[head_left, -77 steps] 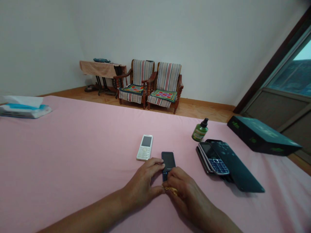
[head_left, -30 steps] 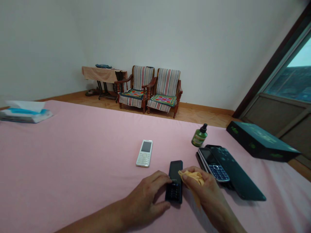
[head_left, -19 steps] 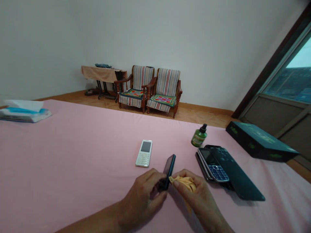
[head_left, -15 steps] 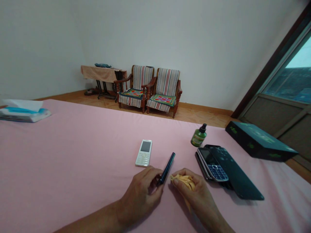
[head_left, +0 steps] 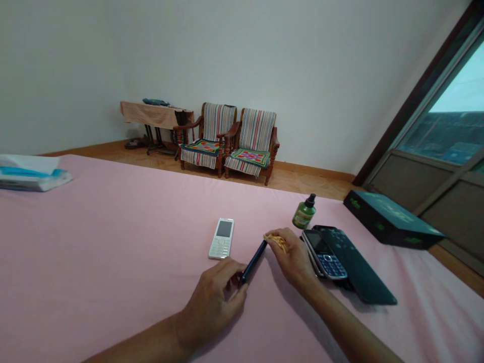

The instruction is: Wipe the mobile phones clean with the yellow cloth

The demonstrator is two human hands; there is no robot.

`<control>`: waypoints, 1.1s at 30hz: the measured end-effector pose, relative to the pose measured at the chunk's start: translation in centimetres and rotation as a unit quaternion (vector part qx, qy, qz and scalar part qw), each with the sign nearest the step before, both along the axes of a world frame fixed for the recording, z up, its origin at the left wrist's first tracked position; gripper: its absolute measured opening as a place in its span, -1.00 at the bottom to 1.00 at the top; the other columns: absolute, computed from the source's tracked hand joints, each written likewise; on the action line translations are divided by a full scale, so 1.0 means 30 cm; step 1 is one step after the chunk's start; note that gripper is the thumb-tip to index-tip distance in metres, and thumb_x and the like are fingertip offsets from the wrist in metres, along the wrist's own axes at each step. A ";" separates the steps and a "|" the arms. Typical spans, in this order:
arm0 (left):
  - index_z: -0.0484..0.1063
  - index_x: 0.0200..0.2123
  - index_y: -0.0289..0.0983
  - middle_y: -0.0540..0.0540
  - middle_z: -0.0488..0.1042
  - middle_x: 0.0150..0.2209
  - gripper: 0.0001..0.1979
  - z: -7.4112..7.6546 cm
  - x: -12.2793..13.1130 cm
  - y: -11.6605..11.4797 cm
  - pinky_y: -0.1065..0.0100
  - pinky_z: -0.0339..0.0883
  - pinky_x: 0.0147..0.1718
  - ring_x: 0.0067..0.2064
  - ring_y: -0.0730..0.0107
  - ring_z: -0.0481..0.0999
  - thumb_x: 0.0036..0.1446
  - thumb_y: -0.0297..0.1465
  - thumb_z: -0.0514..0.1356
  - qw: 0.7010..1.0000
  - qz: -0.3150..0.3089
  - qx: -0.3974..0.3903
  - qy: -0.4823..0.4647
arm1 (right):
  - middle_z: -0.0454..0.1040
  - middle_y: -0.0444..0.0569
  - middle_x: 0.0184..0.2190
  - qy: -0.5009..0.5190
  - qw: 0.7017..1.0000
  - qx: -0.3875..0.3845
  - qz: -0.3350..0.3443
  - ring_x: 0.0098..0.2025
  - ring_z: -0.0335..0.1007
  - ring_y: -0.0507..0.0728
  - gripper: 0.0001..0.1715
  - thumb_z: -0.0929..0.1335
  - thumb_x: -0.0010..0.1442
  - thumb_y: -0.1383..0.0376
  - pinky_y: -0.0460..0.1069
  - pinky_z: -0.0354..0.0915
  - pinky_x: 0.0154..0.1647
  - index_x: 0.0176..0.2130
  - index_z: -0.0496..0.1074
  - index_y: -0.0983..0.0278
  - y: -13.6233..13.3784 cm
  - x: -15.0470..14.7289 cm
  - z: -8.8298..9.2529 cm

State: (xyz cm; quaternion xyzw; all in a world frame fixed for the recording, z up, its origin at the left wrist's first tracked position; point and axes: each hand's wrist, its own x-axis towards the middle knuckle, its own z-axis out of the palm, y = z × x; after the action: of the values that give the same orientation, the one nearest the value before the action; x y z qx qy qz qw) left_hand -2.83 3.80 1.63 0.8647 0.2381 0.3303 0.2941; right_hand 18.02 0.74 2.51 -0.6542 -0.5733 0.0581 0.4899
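My left hand (head_left: 214, 297) grips the near end of a slim dark phone (head_left: 254, 262) between thumb and fingers. The phone is turned edge-on, so its faces are hidden. A crumpled yellow cloth (head_left: 279, 242) is bunched in my closed right hand (head_left: 293, 257), at the phone's far end. Just beyond my left hand, a white keypad phone (head_left: 222, 238) lies face up on the pink sheet (head_left: 132, 242). To the right of my right hand, a dark keypad phone (head_left: 327, 257) rests on a stack with a large dark tablet-like slab (head_left: 361, 267).
A green spray bottle (head_left: 304, 213) with a black top stands behind the stack. Farther right lies a black box (head_left: 393, 219). A white and blue packet (head_left: 32, 174) is at the far left. Two wooden armchairs (head_left: 249, 136) stand by the wall.
My right hand has moved forward with the yellow cloth, from beside the dark phone's near part to its far end. My left hand keeps its grip. The view has shifted slightly.
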 end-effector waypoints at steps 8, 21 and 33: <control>0.49 -0.21 -0.24 -0.02 0.44 -0.41 -0.71 -0.002 0.005 -0.004 0.40 0.29 -0.37 -0.37 0.34 0.43 0.00 -0.62 0.16 1.000 -0.010 -0.011 -0.018 | 0.38 -0.02 -0.38 -0.027 0.997 0.054 0.042 -0.32 0.36 0.13 -0.81 0.29 0.26 0.33 0.00 0.32 -0.31 -0.23 0.51 0.25 -0.035 -0.054 -0.040; 0.50 -0.29 -0.25 -0.02 0.44 -0.42 -0.82 -0.003 0.009 -0.011 0.39 0.28 -0.37 -0.38 0.36 0.43 0.06 -0.60 0.20 0.998 0.001 -0.053 -0.022 | 0.33 0.00 -0.28 0.029 0.989 0.048 0.139 -0.25 0.36 0.13 -0.69 0.24 0.23 0.51 0.01 0.33 -0.28 -0.10 0.43 0.25 -0.154 -0.215 -0.058; 0.52 -0.31 -0.24 0.00 0.48 -0.41 -0.80 -0.006 0.014 0.000 0.41 0.29 -0.36 -0.36 0.35 0.47 0.02 -0.62 0.22 0.997 0.004 -0.073 -0.033 | 0.41 0.03 -0.31 -0.035 0.974 0.115 0.190 -0.24 0.37 0.16 -0.60 0.26 0.13 0.58 0.00 0.34 -0.31 -0.09 0.38 0.24 -0.164 -0.236 -0.060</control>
State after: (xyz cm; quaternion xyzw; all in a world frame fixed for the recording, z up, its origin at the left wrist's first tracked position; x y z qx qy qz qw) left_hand -2.41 3.79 1.45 0.8285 0.2555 0.3415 0.3629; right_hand 10.96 -4.19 0.71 -0.4744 -0.7064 0.0608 0.5218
